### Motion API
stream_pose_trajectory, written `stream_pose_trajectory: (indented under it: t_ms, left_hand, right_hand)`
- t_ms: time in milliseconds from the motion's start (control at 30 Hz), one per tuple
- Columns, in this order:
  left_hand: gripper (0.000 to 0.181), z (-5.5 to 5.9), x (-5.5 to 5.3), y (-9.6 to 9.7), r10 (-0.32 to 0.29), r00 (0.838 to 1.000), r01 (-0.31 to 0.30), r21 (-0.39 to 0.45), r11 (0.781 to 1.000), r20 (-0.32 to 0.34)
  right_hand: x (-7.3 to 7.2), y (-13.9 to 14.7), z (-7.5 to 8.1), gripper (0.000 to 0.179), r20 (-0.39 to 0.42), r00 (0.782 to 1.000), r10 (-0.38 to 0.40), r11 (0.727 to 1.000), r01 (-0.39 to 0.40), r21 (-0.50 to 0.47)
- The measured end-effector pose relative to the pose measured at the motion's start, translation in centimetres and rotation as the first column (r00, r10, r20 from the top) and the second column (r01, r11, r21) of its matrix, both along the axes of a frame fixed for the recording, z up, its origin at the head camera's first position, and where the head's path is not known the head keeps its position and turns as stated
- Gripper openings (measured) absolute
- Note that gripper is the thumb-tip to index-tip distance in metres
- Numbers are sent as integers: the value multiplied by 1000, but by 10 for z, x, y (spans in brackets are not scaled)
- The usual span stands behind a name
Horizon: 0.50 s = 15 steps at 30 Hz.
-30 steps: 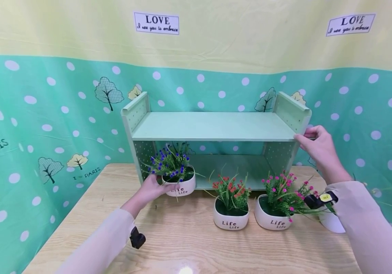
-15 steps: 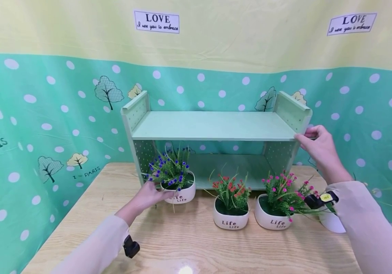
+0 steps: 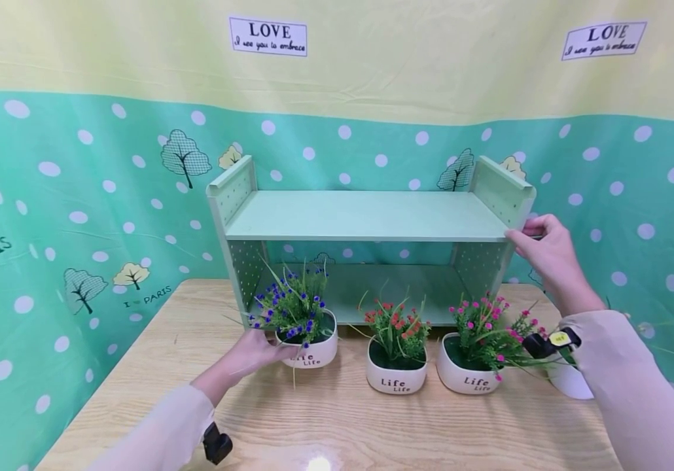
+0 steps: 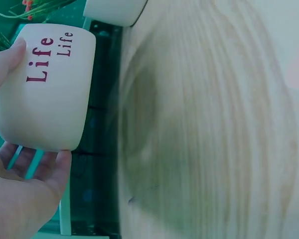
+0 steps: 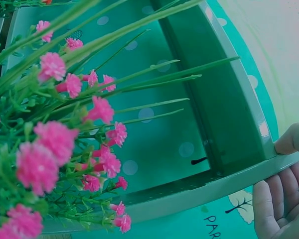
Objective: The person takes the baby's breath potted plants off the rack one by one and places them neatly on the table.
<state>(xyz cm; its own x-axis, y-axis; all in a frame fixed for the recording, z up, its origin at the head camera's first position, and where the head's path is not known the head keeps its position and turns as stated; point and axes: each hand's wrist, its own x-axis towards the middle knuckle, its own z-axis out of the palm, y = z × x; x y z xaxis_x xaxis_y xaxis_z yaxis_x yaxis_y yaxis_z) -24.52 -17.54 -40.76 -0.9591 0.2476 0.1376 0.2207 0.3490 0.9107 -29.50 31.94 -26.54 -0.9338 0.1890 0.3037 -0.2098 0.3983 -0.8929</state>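
Note:
My left hand (image 3: pixel 248 356) holds a white flowerpot (image 3: pixel 322 352) of blue artificial flowers, in front of the shelf's lower left corner. In the left wrist view the thumb presses the pot's lettered front (image 4: pixel 52 94) and the fingertips (image 4: pixel 64 162) reach round its side. My right hand (image 3: pixel 551 258) grips the front edge of the right side panel on a pale green two-tier shelf (image 3: pixel 366 216). The right wrist view shows the thumb on one face of that panel (image 5: pixel 234 181) and the curled fingers on the other.
A pot of red flowers (image 3: pixel 396 378) and a pot of pink flowers (image 3: pixel 469 379) stand before the shelf on the wooden table (image 3: pixel 337 418). Another white pot (image 3: pixel 572 379) stands at the right, partly behind the right sleeve. A patterned curtain (image 3: pixel 89 216) hangs behind.
My left hand has brought the blue-flower pot down and toward me, away from the lower shelf's front. The right hand stays in place on the shelf's panel.

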Motion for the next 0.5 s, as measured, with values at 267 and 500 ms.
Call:
stream_pose_trajectory:
  t_ms: [267, 500]
  left_hand:
    - [81, -7, 7, 3, 21, 998, -21, -13, 1000, 54]
    - [100, -16, 11, 2, 56, 989, -44, -87, 995, 140]
  right_hand:
    - [0, 0, -1, 29, 4, 1000, -8, 1000, 8, 7]
    - [-1, -2, -1, 31, 1, 1000, -16, 1000, 16, 7]
